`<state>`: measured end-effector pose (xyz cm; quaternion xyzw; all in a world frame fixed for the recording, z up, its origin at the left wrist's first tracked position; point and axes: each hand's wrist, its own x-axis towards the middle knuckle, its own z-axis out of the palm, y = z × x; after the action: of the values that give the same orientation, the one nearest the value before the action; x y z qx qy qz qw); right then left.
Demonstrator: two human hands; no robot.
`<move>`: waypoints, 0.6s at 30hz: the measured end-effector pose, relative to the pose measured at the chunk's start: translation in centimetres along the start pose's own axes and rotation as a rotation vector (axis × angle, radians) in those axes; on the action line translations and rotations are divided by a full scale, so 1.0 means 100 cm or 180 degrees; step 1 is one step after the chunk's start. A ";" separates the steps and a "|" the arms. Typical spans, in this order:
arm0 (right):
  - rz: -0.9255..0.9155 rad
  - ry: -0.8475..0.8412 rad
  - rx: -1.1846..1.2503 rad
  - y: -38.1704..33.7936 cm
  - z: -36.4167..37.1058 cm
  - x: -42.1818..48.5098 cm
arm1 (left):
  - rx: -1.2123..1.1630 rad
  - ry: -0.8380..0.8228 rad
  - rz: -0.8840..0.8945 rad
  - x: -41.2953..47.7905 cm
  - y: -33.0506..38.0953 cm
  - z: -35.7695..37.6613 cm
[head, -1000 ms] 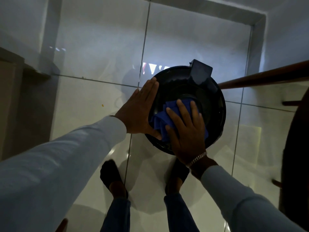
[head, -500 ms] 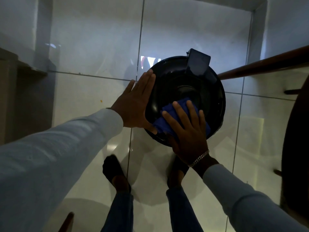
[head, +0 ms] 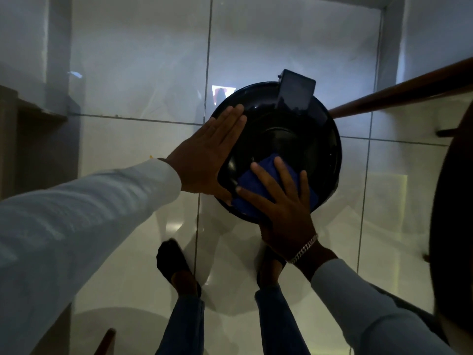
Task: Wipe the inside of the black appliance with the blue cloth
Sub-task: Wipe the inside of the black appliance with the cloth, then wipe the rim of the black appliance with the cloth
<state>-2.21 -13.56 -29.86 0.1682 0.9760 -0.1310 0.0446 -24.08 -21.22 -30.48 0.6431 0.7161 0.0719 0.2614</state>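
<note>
A round black appliance [head: 314,139] stands on the tiled floor, seen from above, with a dark rectangular panel [head: 295,92] at its far rim. My left hand [head: 207,155] lies flat against its left outer side, fingers straight and together, thumb by the near rim. My right hand [head: 281,203] presses the blue cloth [head: 253,185] against the near inner wall, fingers spread over it. Much of the cloth is hidden under the hand.
My two feet [head: 176,267] stand on glossy white floor tiles [head: 128,149] just in front of the appliance. A brown wooden rail [head: 399,90] runs from the right toward it. A dark round furniture edge [head: 450,213] fills the right side; a wooden cabinet [head: 25,139] is at left.
My right hand has dragged the blue cloth from the bowl's middle toward the near-left rim. The left hand has stayed on the appliance's side.
</note>
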 end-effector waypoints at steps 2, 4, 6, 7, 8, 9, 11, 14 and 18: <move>0.0000 -0.0011 0.0032 0.009 -0.005 -0.012 | 0.0024 -0.0068 -0.0058 -0.001 0.001 -0.001; 0.0020 0.0027 0.0126 0.020 -0.007 -0.020 | 0.0029 -0.0101 -0.0077 -0.001 0.001 -0.001; 0.0122 0.0122 0.0309 0.032 -0.010 -0.029 | 0.0034 -0.0120 -0.0050 0.000 0.003 -0.002; 0.0246 0.0196 0.0440 0.038 -0.013 -0.033 | 0.0034 -0.0111 -0.0055 -0.001 0.003 -0.002; 0.0426 0.0283 0.0570 0.043 -0.016 -0.036 | 0.0034 -0.0088 -0.0075 -0.001 0.004 -0.002; 0.0639 0.0352 0.0667 0.050 -0.019 -0.037 | 0.0049 -0.0075 -0.0095 -0.001 0.005 -0.002; 0.1128 0.0438 0.0810 0.066 -0.027 -0.030 | 0.0072 -0.0112 -0.0198 -0.001 0.010 -0.005; 0.2074 0.0761 0.1407 0.084 -0.053 -0.008 | 0.0094 -0.0213 -0.0547 0.000 0.030 -0.014; 0.1959 0.1135 0.2002 0.064 -0.110 0.012 | -0.2092 0.0115 -0.1419 0.023 0.096 -0.055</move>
<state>-1.67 -4.43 -20.99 0.4748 0.7862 -0.3700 -0.1399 -18.21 -16.17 -22.24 0.3526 0.7815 0.2502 0.4499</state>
